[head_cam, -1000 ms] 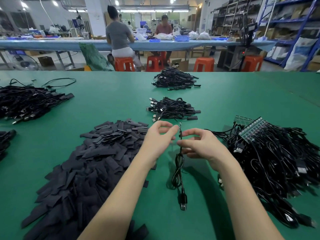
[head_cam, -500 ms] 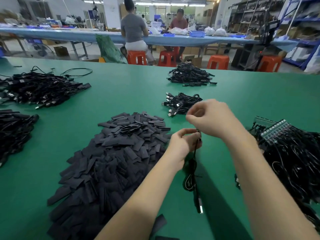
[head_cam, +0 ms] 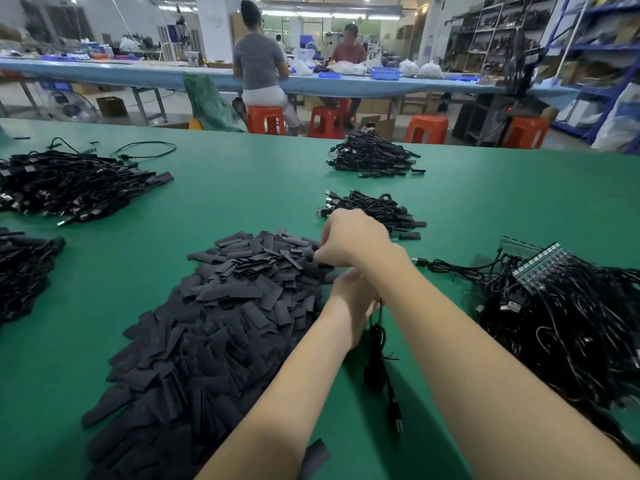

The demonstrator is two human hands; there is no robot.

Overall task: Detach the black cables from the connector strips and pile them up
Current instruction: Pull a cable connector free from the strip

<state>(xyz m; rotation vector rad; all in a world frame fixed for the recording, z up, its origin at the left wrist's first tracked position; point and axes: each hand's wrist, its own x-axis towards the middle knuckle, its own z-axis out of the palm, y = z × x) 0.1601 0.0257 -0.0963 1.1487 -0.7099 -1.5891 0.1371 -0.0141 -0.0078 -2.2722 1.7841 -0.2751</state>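
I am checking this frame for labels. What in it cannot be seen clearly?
Head view only:
- Left hand grip on the coiled cable: hidden under the right forearm.
- Right hand fingertips at the black strips: curled away from the camera.
- Connector strips: sockets too small.
- Cable tangle: cut off by the right edge.

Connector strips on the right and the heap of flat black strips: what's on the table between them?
In the head view, between the connector strips and the heap of flat black strips lie both forearms and a coiled black cable that hangs from the left hand.

bright overhead tube light | soft shadows | hands motion-blurred | edges bowed
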